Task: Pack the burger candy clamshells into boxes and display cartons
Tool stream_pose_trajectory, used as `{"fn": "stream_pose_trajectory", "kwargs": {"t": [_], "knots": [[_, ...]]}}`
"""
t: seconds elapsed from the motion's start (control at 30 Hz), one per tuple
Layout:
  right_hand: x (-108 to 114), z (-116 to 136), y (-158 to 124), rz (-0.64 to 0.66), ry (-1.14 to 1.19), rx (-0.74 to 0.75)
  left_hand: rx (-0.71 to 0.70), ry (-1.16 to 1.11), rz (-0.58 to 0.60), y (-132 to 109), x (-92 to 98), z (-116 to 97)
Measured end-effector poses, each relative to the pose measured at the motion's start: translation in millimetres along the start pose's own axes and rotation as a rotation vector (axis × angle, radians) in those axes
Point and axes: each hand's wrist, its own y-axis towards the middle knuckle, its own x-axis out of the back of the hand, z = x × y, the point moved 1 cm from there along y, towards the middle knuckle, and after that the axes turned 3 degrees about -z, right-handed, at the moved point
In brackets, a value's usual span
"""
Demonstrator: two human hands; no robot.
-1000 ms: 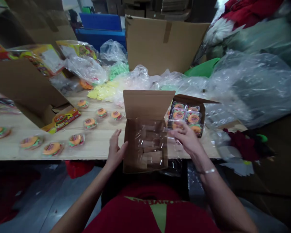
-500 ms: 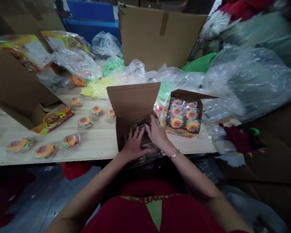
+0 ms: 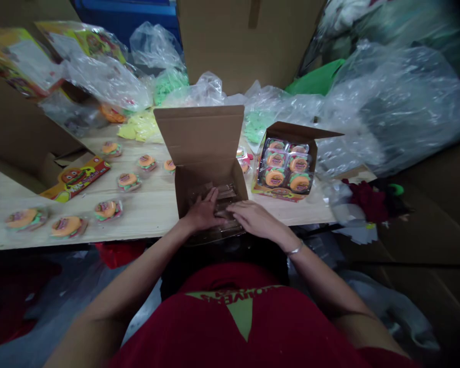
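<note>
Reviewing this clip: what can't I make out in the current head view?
In the head view:
Clear plastic insert: partly covered by the left hand and right hand.
Burger toy beside the open box: right side hidden by the box.
Blue container: cut off by the top edge.
Fine print on the labels: too small and blurred.

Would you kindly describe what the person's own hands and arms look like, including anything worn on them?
The left hand and right hand are ungloved, the forearms bare. A silver-coloured bracelet rings the right one near the hand; none shows on the left. A dark red sleeve shows high on the right arm.
</note>
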Motion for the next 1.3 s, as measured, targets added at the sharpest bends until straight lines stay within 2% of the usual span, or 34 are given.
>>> {"fn": "stream_pose_trajectory", "kwargs": {"t": [0.13,0.2,0.3,0.43,0.6,0.7,0.87,1.03,1.17,1.3], "knots": [[18,-14,-26,-0.061,0.082,0.05,-0.031,0.047,-0.086,-4,-2.4,1],[14,-18,-34,-0.102,0.104,0.083,-0.156,0.105,-0.111,-6,-2.9,-2],[0,-21,-33,-0.196,0.085,0.11,-0.286,0.087,-0.048,-7,-0.3,-6],[-8,-22,-28,-0.261,0.06,0.086,-0.233,0.003,0.016,-4,5.4,-10],[1,-24,-33,-0.152,0.132,0.051,-0.176,0.077,0.024,2,3.3,-3],[7,-27,-34,-0.137,0.128,-0.012,-0.167,0.075,0.0,7,1.3,4],[8,-24,-30,-0.072,0.199,0.026,-0.169,0.016,-0.05,10,-1.1,7],[2,-20,-26,-0.078,0.079,-0.126,-0.166,0.017,-0.071,9,-2.9,7],[5,-22,-27,0.004,0.198,-0.07,-0.197,0.004,-0.082,10,-3.1,9],[4,-18,-27,0.001,0.055,-0.148,-0.173,0.04,-0.071,12,-4.2,11]]}}
